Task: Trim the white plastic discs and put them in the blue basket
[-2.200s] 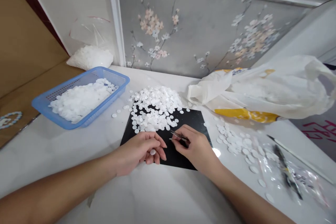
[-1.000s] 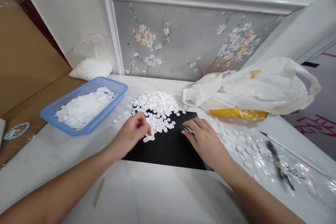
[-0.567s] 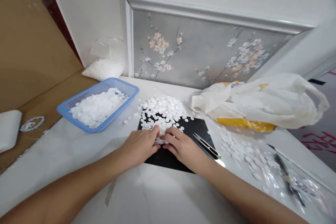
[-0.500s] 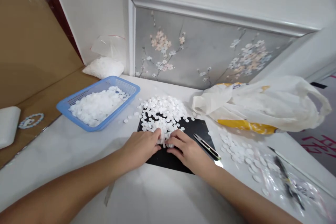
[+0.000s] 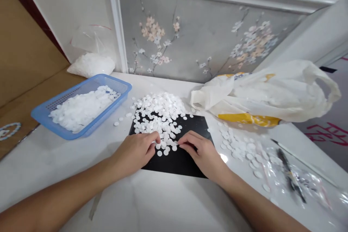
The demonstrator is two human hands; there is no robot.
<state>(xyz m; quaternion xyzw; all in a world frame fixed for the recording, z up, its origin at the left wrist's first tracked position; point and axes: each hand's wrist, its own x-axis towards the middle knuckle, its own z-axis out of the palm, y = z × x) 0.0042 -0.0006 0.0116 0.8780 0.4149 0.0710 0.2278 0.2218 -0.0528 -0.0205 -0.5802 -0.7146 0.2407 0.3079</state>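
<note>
Small white round discs lie heaped on and behind a black mat, thinning out toward its front. My left hand rests at the mat's left edge beside the loose discs. Its index finger is bent and stands apart from the thumb, with no disc seen between them. On the right side of the discs, my right hand has thumb and index finger pinched together at the rim of a white disc. The other fingers of that hand are curled and partly hidden.
A blue basket of discs stands left, before a clear bag of white pieces. At right lie a white plastic bag, scattered discs, a black-handled tool and a thin pale rod. A framed picture stands behind.
My hands have moved apart from the bunch of discs they held between them, and those discs now lie spread flatter. The snips on the mat are now out of sight. The view has shifted.
</note>
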